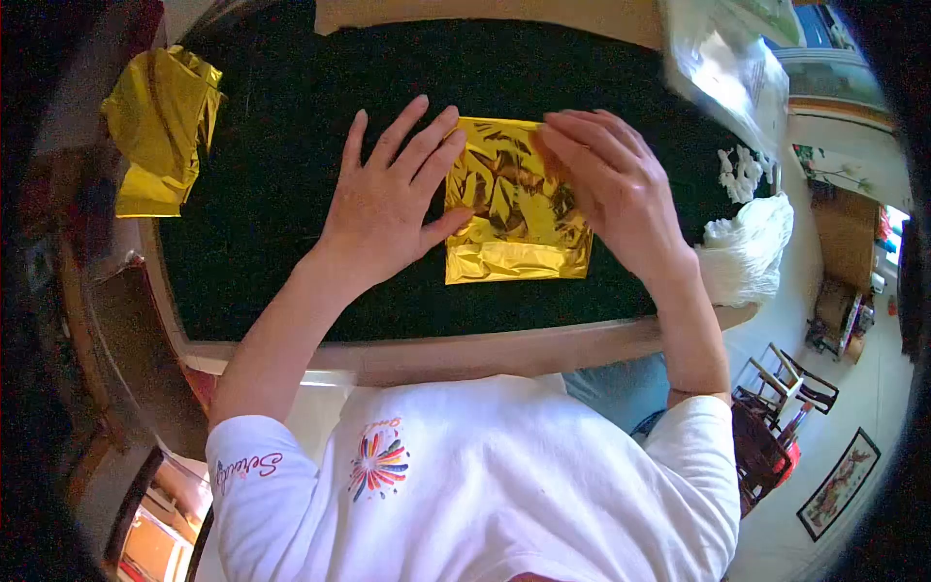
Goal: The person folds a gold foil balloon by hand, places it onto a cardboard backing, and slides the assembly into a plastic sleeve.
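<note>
1. Foil sheet, gold (504,199), flat on dk tabletop (262,145), btwn both hands.
2. L hand (386,199): palm down, fingers spread, thumb on foil's L side, nothing gripped.
3. R hand (621,189): half-curled over R edge; can't tell if pinching.
4. Step: prob. smoothing/aligning. Next move calls for light, even pressure.

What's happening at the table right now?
A person has both hands at a crinkled gold foil piece lying flat on the dark tabletop. The left hand spreads its fingers at one side; the right hand curls over the opposite side. More gold foil lies off to the left.
</note>
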Tool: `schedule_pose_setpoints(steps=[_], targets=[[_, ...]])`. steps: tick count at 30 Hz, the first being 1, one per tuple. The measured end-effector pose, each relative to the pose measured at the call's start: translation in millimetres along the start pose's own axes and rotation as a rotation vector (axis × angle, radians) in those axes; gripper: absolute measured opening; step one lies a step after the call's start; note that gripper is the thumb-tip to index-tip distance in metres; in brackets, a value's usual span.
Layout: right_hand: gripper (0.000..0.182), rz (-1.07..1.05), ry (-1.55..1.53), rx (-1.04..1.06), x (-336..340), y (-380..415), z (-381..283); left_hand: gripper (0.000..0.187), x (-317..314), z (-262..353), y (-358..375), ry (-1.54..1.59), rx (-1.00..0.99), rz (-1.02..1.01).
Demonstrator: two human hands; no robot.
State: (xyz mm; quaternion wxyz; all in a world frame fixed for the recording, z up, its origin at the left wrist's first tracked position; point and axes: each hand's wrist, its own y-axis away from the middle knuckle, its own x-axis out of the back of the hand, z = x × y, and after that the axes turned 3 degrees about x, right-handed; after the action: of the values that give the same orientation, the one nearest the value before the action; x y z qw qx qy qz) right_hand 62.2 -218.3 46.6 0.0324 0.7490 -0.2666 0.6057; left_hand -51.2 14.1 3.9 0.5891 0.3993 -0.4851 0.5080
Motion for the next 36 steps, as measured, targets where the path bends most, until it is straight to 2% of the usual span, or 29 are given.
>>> schedule_pose_setpoints(steps=[5,8,10,13,15,16,17,18,20,21,23,24,29,33,35,36], targets=[[0.044,-0.111,-0.009,-0.037,-15,-3,-8,0.068,-1,-1,0,-0.003,0.001,0.009],[0.046,-0.109,0.011,-0.061,-18,1,-8,0.077,-3,-2,1,0.041,-0.007,0.051],[0.049,-0.097,0.018,-0.053,-17,1,-8,0.068,-3,-2,0,0.001,-0.009,0.044],[0.047,-0.028,-0.099,-0.023,-10,3,-1,0.068,-2,-2,-1,-0.024,-0.011,0.032],[0.040,0.108,-0.122,-0.194,7,15,14,0.068,-3,-1,1,-0.012,-0.016,0.053],[0.029,0.163,-0.125,-0.324,23,22,23,0.068,-3,-2,1,-0.018,-0.013,0.058],[0.022,0.078,0.166,-0.382,41,35,42,0.068,-3,-2,1,-0.029,-0.010,0.063],[0.019,0.032,0.270,-0.582,52,50,61,0.068,-4,-3,1,-0.038,-0.005,0.063],[0.021,-0.053,0.495,-0.646,68,88,107,0.068,-6,-2,1,-0.043,-0.017,0.072],[0.026,-0.154,0.561,-0.776,72,93,112,0.067,-6,-3,2,-0.054,-0.021,0.076],[0.027,-0.192,0.552,-0.713,63,117,148,0.067,-7,-2,2,-0.056,-0.018,0.075],[0.027,-0.188,0.548,-0.707,60,113,143,0.067,-7,-2,2,-0.053,-0.016,0.080],[0.015,0.117,0.413,-0.591,57,80,104,0.066,-10,-3,3,-0.072,-0.008,0.080],[0.007,0.123,0.320,-0.726,55,49,70,0.066,-9,-4,4,-0.067,-0.003,0.073],[0.007,0.209,0.026,-0.595,46,37,48,0.066,-11,-5,4,-0.065,-0.001,0.092],[0.009,0.147,-0.093,-0.514,38,28,24,0.066,-13,-5,5,-0.062,-0.007,0.106]])
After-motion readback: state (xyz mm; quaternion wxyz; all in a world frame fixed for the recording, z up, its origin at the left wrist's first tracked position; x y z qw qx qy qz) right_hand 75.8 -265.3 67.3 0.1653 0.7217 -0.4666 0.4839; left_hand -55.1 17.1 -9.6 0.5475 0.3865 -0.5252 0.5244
